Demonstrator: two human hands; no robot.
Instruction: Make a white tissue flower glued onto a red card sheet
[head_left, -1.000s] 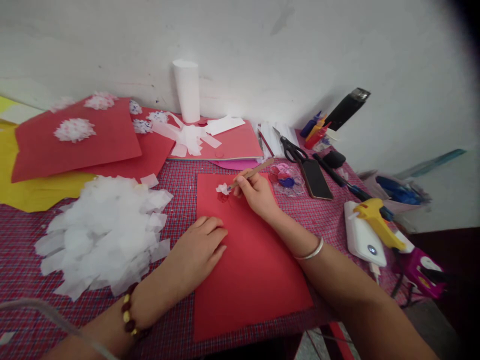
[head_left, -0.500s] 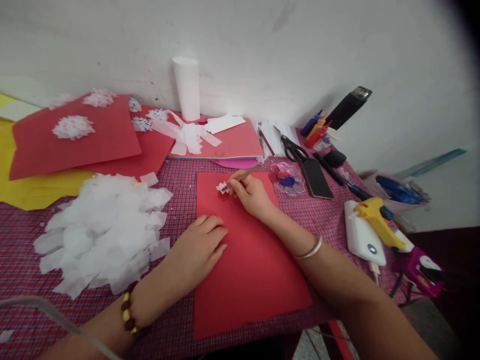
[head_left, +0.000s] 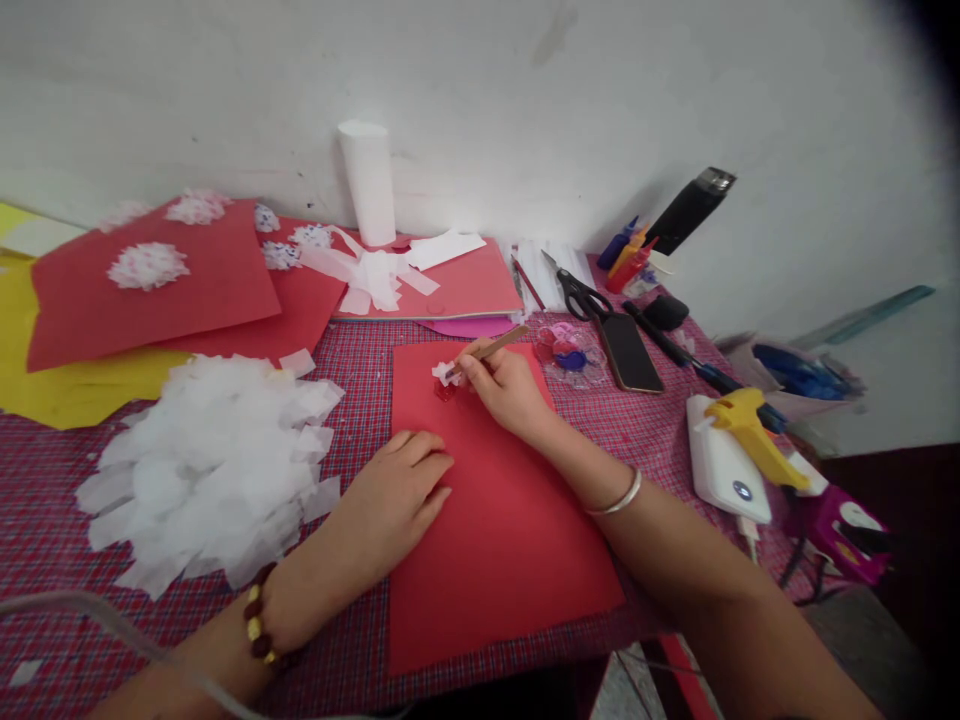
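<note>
My right hand (head_left: 501, 385) pinches a slim brown stick (head_left: 504, 341), slanted like a pen, over the upper part of a red paper sheet (head_left: 502, 560). The stick's lower end meets a small crumpled white paper piece (head_left: 445, 374); its exact tip is too small to make out. Just below that piece lies a wet-looking dark red patch (head_left: 444, 392). My left hand (head_left: 401, 490) rests palm down across the sheet's left edge, fingers loosely stretched, holding nothing. Left of it spreads a large heap of thin white paper squares (head_left: 217, 470).
Red sheets with white tufts (head_left: 150, 320) lie at the back left. Behind the work stand a white roll (head_left: 367, 185) and paper strips (head_left: 375, 280). To the right are a paint dish (head_left: 574, 355), scissors (head_left: 581, 295), a phone (head_left: 631, 352), a power bank (head_left: 724, 460) and a yellow glue gun (head_left: 754, 435).
The view has shifted slightly. Both hands hold nearly the same places, and the stick stays at the white paper piece.
</note>
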